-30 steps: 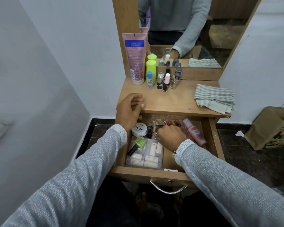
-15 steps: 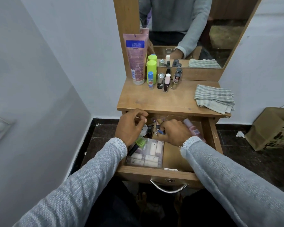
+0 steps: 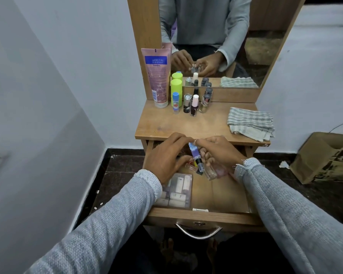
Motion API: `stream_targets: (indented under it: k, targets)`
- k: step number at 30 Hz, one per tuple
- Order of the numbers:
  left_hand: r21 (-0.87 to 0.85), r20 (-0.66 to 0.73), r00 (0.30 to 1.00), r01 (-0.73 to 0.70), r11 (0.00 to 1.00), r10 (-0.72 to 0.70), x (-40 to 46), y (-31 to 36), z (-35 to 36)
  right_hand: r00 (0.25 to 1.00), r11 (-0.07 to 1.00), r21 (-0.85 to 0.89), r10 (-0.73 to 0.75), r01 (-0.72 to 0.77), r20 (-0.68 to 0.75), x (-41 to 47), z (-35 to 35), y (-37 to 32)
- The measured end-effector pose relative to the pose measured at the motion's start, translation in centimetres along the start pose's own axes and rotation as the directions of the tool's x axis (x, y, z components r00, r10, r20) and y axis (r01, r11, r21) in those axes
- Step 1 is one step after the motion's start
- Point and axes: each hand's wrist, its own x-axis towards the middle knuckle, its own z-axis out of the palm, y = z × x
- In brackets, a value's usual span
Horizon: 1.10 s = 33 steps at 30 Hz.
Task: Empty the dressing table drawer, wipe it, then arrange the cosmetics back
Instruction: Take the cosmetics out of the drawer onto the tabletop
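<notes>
Emptying continues: both hands, left (image 3: 166,157) and right (image 3: 218,153), clutch small bottles (image 3: 197,161) above the drawer (image 3: 222,192); next, set them at twelve o'clock on the tabletop (image 3: 202,125).

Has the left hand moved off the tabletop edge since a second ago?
Yes. The left hand has dropped from the tabletop edge to over the drawer, gripping small bottles.

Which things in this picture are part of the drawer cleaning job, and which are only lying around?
Part of the job:
- open drawer
- small bottles in both hands
- clear pouch in the drawer
- cosmetics on the tabletop
- checked cloth

Lying around:
- brown paper bag on the floor
- paper scrap
</notes>
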Motion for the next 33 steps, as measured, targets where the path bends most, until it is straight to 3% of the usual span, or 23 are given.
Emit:
stream_targets:
  k: [7, 12, 16, 18, 20, 24, 30, 33]
  targets:
    - [-0.019, 0.026, 1.0, 0.016, 1.0, -0.015, 2.3, -0.4, 0.0, 1.0, 1.0, -0.01, 0.002, -0.002, 0.025, 0.2, -1.5, -0.9]
    - [-0.009, 0.021, 1.0, 0.003, 1.0, -0.003, 3.7, -0.2, 0.2, 0.997, 0.997, 0.072, 0.012, -0.018, 0.071, -0.2, -2.2, -2.2]
    - [-0.186, -0.098, 0.987, 0.105, 0.977, -0.125, 5.4, -0.3, 0.3, 0.999, 0.99, 0.136, -0.04, 0.04, -0.002, 0.0, -2.8, -3.6]
    - [-0.296, -0.107, 0.974, 0.161, 0.941, -0.201, 6.4, 0.1, 0.2, 0.988, 0.988, 0.082, -0.127, 0.134, -0.083, 0.3, -3.0, -3.9]
    - [-0.314, -0.084, 0.971, 0.19, 0.93, -0.226, 7.4, 0.3, 0.4, 0.961, 0.967, -0.091, -0.249, 0.239, -0.121, 0.8, -3.2, -3.9]
    - [-0.257, -0.048, 0.977, 0.187, 0.948, -0.206, 9.2, 0.3, 1.1, 0.895, 0.833, -0.397, -0.443, 0.386, -0.06, 2.2, -3.9, -3.5]
    - [-0.268, 0.033, 0.975, 0.222, 0.937, -0.222, 10.1, 0.5, 1.4, 0.861, 0.773, -0.51, -0.495, 0.377, -0.115, 4.4, -5.9, -3.5]
    - [-0.282, 0.024, 0.969, 0.241, 0.929, -0.244, 9.7, 0.0, 1.7, 0.822, 0.787, -0.5, -0.522, 0.36, -0.23, 5.6, -6.9, -3.9]
